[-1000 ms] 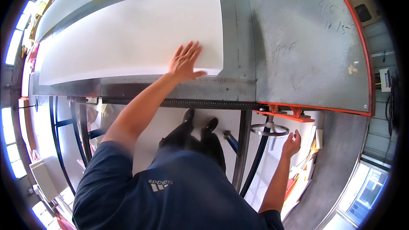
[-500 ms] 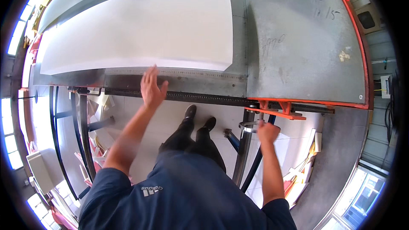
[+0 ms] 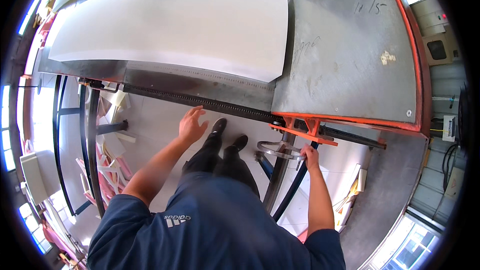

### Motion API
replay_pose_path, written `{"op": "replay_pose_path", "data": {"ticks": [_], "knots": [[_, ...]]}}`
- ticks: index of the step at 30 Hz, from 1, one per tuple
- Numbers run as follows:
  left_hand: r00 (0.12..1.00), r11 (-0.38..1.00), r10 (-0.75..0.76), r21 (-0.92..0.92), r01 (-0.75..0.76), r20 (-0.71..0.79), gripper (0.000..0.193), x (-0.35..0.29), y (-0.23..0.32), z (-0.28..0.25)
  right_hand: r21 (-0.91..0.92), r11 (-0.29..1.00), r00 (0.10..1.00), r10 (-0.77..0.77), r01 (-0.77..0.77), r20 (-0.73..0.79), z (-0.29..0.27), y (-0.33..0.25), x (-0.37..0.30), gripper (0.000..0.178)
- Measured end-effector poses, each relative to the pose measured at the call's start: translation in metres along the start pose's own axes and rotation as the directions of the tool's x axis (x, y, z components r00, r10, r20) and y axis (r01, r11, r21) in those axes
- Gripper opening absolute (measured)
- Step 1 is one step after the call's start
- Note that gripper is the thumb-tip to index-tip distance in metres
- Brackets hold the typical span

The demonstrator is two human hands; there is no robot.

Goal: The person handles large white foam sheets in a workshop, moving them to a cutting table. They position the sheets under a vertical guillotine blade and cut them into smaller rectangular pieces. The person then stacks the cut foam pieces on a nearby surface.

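My right hand (image 3: 310,156) is closed on the rim of a metal handwheel (image 3: 282,151), perhaps on its crank handle, under an orange bracket (image 3: 307,129). In front of my body, my left hand (image 3: 192,126) hangs in the air short of the table edge. Its fingers are spread and it holds nothing. Beyond it a long white foam-like block (image 3: 175,25) lies on the grey metal table, its right end against or close beside a large grey metal housing (image 3: 350,50) with orange edges. Along the table's front run a ruler scale (image 3: 200,74) and a dark toothed rail (image 3: 200,101).
Blue and dark metal legs (image 3: 90,145) stand under the table. Pale and pink offcuts (image 3: 112,170) lie at the lower left, and more scraps (image 3: 352,190) at the lower right. A dark grey panel (image 3: 370,190) stands right of my arm. Control boxes (image 3: 437,47) line the right wall.
My left hand has drawn back from the table edge and the block. My right hand has moved with the handwheel, which has turned. The block's right end is closer to the housing. The view has shifted.
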State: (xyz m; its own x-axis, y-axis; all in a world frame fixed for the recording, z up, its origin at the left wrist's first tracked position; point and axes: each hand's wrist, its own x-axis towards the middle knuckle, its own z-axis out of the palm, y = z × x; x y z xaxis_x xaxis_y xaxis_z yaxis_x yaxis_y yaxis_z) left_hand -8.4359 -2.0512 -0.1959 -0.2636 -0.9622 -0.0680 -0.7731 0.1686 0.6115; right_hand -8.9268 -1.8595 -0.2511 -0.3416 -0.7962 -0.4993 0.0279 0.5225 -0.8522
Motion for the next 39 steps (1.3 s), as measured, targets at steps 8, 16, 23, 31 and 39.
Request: {"op": "replay_pose_path", "data": {"ticks": [8,16,23,31,39], "knots": [[0.992,0.989,0.072,-0.136,-0.057,0.105,0.031,-0.006,0.043,0.035,-0.797,0.603,0.833,-0.424,-0.034,-0.356,0.093,-0.044,-0.029,0.045],[0.946,0.958,0.192,-0.259,-0.122,0.263,0.029,-0.008,0.135,0.085,-0.731,0.359,0.678,-0.710,0.580,0.189,0.153,-0.129,-0.066,0.019],[0.797,0.906,0.423,-0.208,-0.369,0.431,0.032,-0.018,0.205,0.112,-0.618,0.669,0.846,-0.533,0.414,-0.011,0.085,-0.052,-0.039,0.033],[0.464,0.815,0.467,-0.163,-0.556,0.753,0.028,-0.004,0.277,0.157,-0.363,0.905,0.975,-0.207,0.221,0.076,0.015,-0.016,-0.009,0.033],[0.536,0.744,0.609,-0.185,-0.642,0.585,0.016,-0.008,0.263,0.198,-0.433,0.759,0.841,-0.540,0.486,-0.003,0.031,-0.093,0.061,0.031]]}}
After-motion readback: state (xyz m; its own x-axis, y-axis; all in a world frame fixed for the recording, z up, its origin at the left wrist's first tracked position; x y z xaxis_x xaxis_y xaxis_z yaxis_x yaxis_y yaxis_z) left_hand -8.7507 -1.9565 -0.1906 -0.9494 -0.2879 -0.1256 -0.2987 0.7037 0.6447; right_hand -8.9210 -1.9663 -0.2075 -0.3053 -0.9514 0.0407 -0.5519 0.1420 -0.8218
